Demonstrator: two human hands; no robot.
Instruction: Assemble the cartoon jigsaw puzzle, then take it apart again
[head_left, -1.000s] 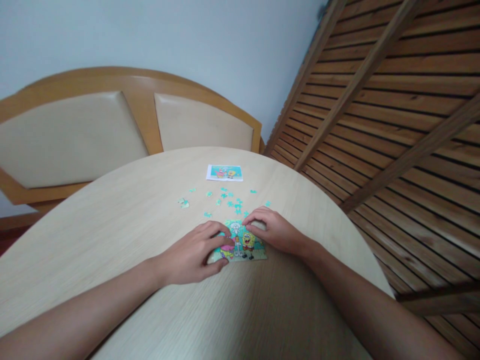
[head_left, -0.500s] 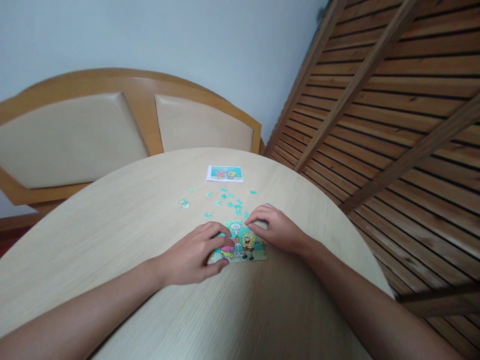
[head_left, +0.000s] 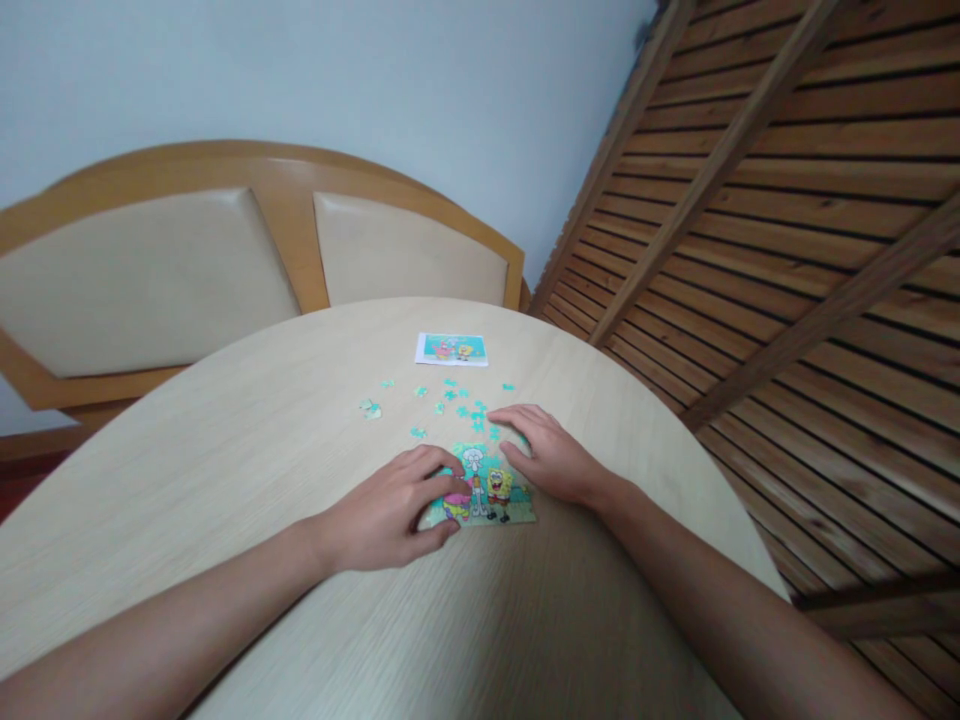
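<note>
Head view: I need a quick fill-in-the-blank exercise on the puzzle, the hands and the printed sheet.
1. On the puzzle, the left hand partly hides the ____ figure.
2. On the right hand's side of the puzzle stands the ____ square figure.
3. The pale figure stands in the ____ of the three.
4. Seen from the person, the printed sheet lies on the ____ side of the loose pieces.

Missing words: pink; yellow; middle; far.

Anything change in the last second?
Right index finger stretched away from the wearer, toward the loose pieces; right hand opened wider. Can't tell if it released anything. Unchanged: left hand over the partly built puzzle; picture card beyond.
</note>
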